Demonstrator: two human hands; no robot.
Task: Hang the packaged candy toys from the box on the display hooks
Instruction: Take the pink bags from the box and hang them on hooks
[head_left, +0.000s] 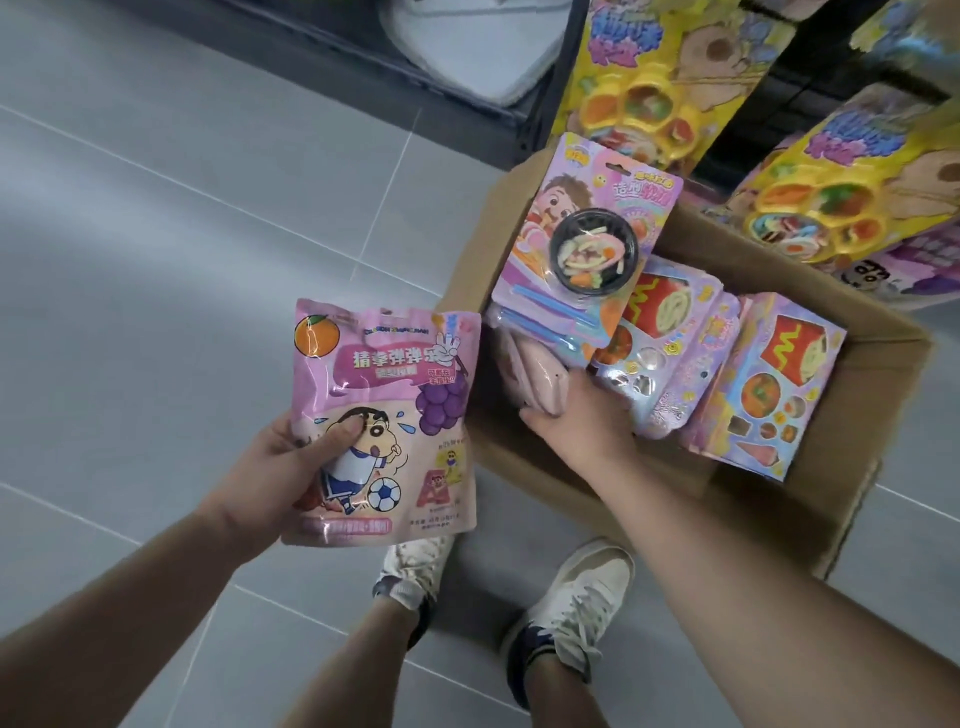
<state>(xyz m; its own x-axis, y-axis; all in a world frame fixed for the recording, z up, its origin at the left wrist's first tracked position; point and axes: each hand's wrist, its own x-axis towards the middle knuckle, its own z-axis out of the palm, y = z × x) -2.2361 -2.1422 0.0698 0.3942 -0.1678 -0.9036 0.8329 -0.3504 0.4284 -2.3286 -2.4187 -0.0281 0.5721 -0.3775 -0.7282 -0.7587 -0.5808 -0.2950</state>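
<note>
Pink and glossy, the candy pouch (384, 421) sits in my left hand (275, 467), held up over the grey tiled floor (156, 234) just left of the cardboard box (779, 499); my thumb presses across the cartoon footballer on its front and my fingers are closed behind it. My right hand (576, 415) reaches down inside the box, its fingers curled around the lower edge of a pale pink packet (530, 374) standing at the box's left side. Propped above that hand is a blister card (587, 249) with a black bowl of toy noodles and blue utensils. Beside it in the box stand more blister cards (769, 384) showing fries and small foods, upright and leaning together. Up at the right, yellow blister packs (644, 83) hang on the display. My white sneakers (571, 603) stand on the tiles just beside the box's near edge.
</note>
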